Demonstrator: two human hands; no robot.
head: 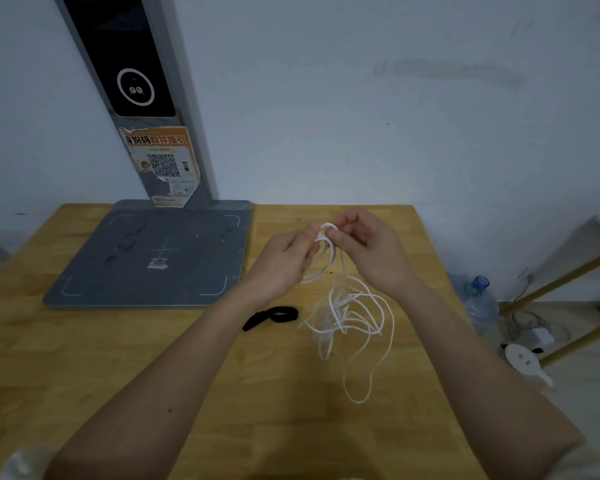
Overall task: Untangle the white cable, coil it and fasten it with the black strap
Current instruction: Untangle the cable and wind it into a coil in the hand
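From the head view, both hands are raised a little above the wooden worktop (118, 358), close together. The left hand (284, 261) and the right hand (371, 251) each pinch the white cable (352, 313) at a small loop held between them; the fingers (335, 233) of the right hand are curled in on that loop, thumb and forefinger pressed onto the cord. The left fingers are partly hidden behind the hand, but they seem to nip the same loop from the other side.

From the pinch the cable hangs down into a loose tangle on the worktop — several crossing loops, with one long loop trailing toward the person. The black strap (272, 316) lies flat just left of the tangle, apart from both hands. A grey scanner base (146, 258) sits farther left.

The cable looks thin, light and limp; it should bend freely and is likely to snag on its own loops if pulled hard. Holding it near one end and drawing loops out gently seems best — the strap is soft too, easy to lift by its tail.
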